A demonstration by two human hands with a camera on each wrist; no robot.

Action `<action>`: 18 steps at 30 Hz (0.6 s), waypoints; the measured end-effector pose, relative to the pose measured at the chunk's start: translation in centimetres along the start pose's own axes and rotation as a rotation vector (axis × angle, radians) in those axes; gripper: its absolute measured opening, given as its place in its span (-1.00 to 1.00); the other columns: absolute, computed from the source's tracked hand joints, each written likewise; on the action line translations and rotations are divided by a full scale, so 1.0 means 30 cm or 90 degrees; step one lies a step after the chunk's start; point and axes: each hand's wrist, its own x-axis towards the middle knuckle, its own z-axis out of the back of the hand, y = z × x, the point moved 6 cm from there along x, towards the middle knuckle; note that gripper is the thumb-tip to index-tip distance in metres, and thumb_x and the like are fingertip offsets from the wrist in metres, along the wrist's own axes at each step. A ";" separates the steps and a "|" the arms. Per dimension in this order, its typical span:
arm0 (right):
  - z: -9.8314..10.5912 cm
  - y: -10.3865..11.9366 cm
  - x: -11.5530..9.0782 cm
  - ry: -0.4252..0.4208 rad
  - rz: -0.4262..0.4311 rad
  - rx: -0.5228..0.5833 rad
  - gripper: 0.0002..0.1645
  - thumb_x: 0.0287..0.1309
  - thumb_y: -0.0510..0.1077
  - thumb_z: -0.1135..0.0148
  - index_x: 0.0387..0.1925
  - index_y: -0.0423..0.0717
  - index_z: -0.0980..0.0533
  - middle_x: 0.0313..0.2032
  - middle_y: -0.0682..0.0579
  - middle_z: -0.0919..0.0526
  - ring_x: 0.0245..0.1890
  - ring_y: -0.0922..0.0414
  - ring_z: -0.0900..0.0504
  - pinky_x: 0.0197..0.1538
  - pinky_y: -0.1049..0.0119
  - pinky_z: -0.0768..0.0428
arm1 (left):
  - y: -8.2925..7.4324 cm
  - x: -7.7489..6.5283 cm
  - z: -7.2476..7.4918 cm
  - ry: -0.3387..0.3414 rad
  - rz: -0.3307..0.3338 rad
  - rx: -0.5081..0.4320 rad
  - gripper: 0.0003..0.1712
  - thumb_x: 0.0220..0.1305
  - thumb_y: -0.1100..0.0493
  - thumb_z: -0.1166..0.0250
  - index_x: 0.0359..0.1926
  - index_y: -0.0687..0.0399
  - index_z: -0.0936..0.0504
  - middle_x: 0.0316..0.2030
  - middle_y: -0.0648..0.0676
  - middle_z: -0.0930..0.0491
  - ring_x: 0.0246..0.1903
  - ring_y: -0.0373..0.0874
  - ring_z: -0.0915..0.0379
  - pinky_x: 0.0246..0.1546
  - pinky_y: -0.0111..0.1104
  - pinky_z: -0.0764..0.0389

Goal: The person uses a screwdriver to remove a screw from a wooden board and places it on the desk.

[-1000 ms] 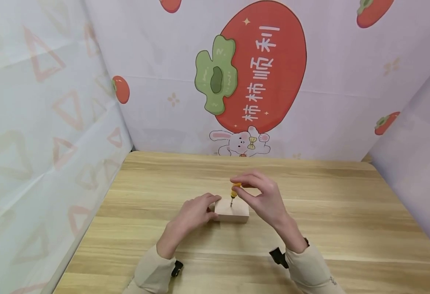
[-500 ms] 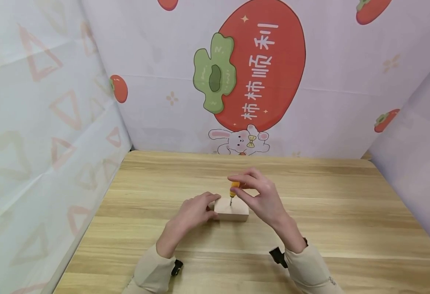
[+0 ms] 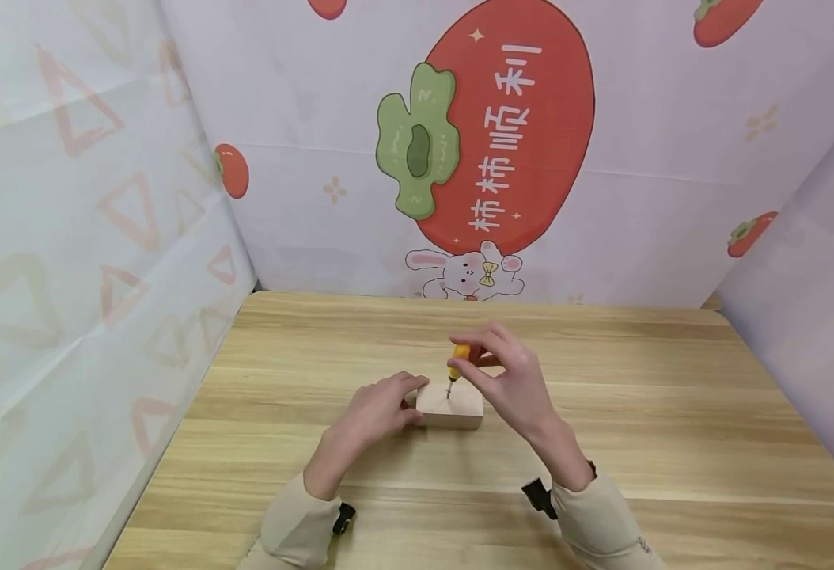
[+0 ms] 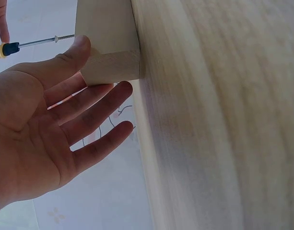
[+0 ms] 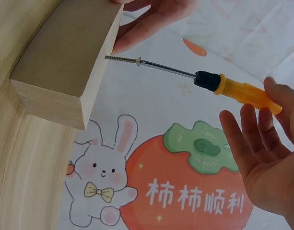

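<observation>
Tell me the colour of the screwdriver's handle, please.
The handle is yellow-orange, clearest in the right wrist view.

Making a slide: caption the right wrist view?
Right hand holds a yellow screwdriver to a screw meeting a wooden block.

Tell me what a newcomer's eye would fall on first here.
Probably the big red fruit print on the backdrop behind the table. Next, the yellow-handled screwdriver in the right hand, its tip at a screw standing up from the wooden block. The left hand grips that block's left end.
</observation>
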 end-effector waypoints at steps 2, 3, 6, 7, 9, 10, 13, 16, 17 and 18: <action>0.006 -0.003 -0.001 -0.015 -0.014 -0.003 -0.64 -0.01 -0.33 -0.50 -0.11 -0.10 -0.68 -0.31 0.05 -0.62 -0.36 0.24 -0.59 -0.31 0.31 -0.71 | 0.000 0.000 -0.001 0.001 -0.001 0.002 -0.39 0.25 0.00 -0.40 0.31 -0.03 -0.52 0.14 0.00 -0.60 -0.19 -0.20 -0.64 -0.20 -0.18 -0.60; 0.009 -0.004 -0.002 -0.019 -0.021 -0.004 -0.66 0.01 -0.33 -0.49 -0.12 -0.09 -0.69 -0.31 0.06 -0.63 -0.36 0.25 -0.60 -0.32 0.34 -0.70 | -0.001 0.000 0.000 0.001 -0.002 0.003 -0.39 0.25 0.00 -0.40 0.31 -0.03 -0.52 0.14 0.00 -0.60 -0.19 -0.20 -0.64 -0.20 -0.18 -0.60; 0.010 -0.003 -0.001 -0.012 -0.022 -0.001 -0.68 0.06 -0.35 -0.45 -0.11 -0.08 -0.69 -0.28 0.06 -0.64 -0.34 0.25 -0.61 -0.32 0.35 -0.70 | -0.002 0.000 0.001 -0.002 -0.003 0.005 -0.39 0.25 0.00 -0.40 0.31 -0.03 -0.52 0.15 0.00 -0.60 -0.19 -0.20 -0.64 -0.19 -0.17 -0.60; 0.010 -0.001 -0.001 -0.006 -0.017 0.002 -0.66 0.06 -0.36 -0.44 -0.09 -0.09 -0.68 -0.26 0.06 -0.64 -0.32 0.24 -0.63 -0.32 0.35 -0.70 | -0.002 0.000 0.002 -0.003 -0.004 0.005 -0.39 0.25 -0.01 -0.40 0.31 -0.03 -0.52 0.15 0.00 -0.59 -0.19 -0.20 -0.64 -0.19 -0.16 -0.60; 0.006 0.003 0.001 0.009 -0.003 0.007 -0.62 0.07 -0.39 -0.42 -0.04 -0.11 -0.68 -0.22 0.04 -0.65 -0.29 0.21 -0.66 -0.30 0.34 -0.71 | -0.002 -0.001 0.002 -0.006 -0.005 0.004 -0.39 0.25 -0.01 -0.40 0.30 -0.03 -0.52 0.16 0.01 -0.59 -0.19 -0.19 -0.64 -0.18 -0.16 -0.61; 0.003 0.006 0.002 0.017 0.004 0.008 -0.58 0.07 -0.40 -0.41 0.01 -0.12 -0.66 -0.21 0.03 -0.66 -0.27 0.20 -0.67 -0.29 0.34 -0.71 | -0.001 -0.001 0.002 -0.006 -0.005 0.004 -0.39 0.25 -0.01 -0.40 0.30 -0.02 -0.52 0.16 0.02 -0.59 -0.19 -0.19 -0.64 -0.18 -0.16 -0.61; -0.005 0.007 0.002 0.033 0.016 0.007 -0.49 0.07 -0.43 -0.39 0.10 -0.13 -0.62 -0.17 0.01 -0.68 -0.21 0.15 -0.70 -0.26 0.34 -0.71 | 0.000 -0.005 0.000 -0.006 -0.007 0.004 -0.39 0.25 0.00 -0.40 0.30 -0.01 -0.53 0.15 0.03 -0.60 -0.19 -0.18 -0.64 -0.19 -0.16 -0.62; -0.007 0.004 0.001 0.024 0.010 0.001 -0.48 0.07 -0.44 -0.39 0.11 -0.13 -0.61 -0.14 0.01 -0.70 -0.18 0.12 -0.71 -0.27 0.36 -0.70 | 0.000 -0.005 -0.002 -0.007 -0.010 0.006 -0.40 0.25 0.01 -0.40 0.30 -0.01 -0.53 0.14 0.02 -0.60 -0.19 -0.18 -0.64 -0.20 -0.16 -0.61; -0.007 0.002 0.000 0.017 0.005 0.002 -0.49 0.06 -0.43 -0.40 0.09 -0.13 -0.62 -0.14 0.00 -0.70 -0.19 0.11 -0.71 -0.27 0.36 -0.70 | 0.000 -0.005 -0.002 -0.007 -0.010 0.005 -0.39 0.25 0.01 -0.40 0.30 -0.01 -0.53 0.13 0.02 -0.60 -0.19 -0.18 -0.64 -0.20 -0.16 -0.61; -0.005 0.001 -0.001 0.009 0.001 0.002 -0.51 0.05 -0.42 -0.42 0.07 -0.13 -0.63 -0.13 -0.01 -0.70 -0.20 0.11 -0.71 -0.28 0.36 -0.71 | 0.000 -0.003 -0.003 -0.008 -0.010 0.005 -0.39 0.25 0.00 -0.40 0.30 -0.01 -0.52 0.13 0.02 -0.60 -0.19 -0.18 -0.64 -0.19 -0.15 -0.61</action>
